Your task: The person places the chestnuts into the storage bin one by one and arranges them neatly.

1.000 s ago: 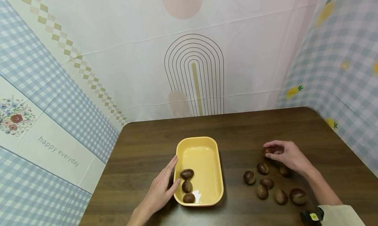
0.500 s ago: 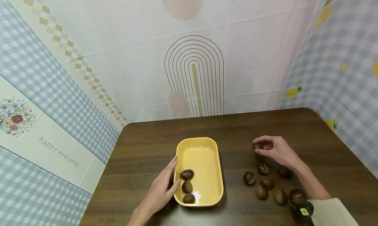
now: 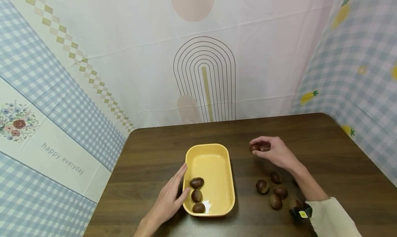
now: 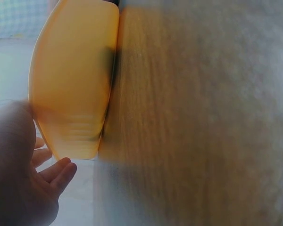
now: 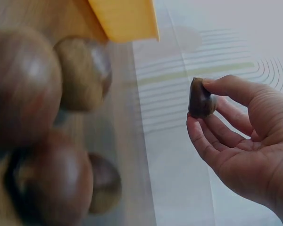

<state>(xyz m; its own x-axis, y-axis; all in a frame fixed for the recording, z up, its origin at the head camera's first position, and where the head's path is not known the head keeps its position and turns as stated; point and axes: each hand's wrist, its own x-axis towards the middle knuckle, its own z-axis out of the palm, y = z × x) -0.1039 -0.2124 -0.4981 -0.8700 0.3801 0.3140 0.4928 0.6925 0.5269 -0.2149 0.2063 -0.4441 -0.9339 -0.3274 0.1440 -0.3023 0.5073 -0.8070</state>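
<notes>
1. Three chestnuts sit in the yellow tray, in a row along its left wall from the near left corner; the tray stands nearer the tabletop's left edge than its right.
2. Also in the head view, the right hand carries one held chestnut right of the tray, toward the tabletop's far edge. Loose chestnuts lie nearer the near edge; a raised forearm and wristband should avoid knocking them.
3. In the left wrist view, the left hand has a wide grip beside the tray's wall. Light pressure should suffice; a shove could slide the tray toward the tabletop's right edge.
4. In the right wrist view, the grip is narrow, thumb and fingertips pinching the held chestnut. A firm, even pinch suits its smooth shell, which could slip if squeezed off-centre.
</notes>
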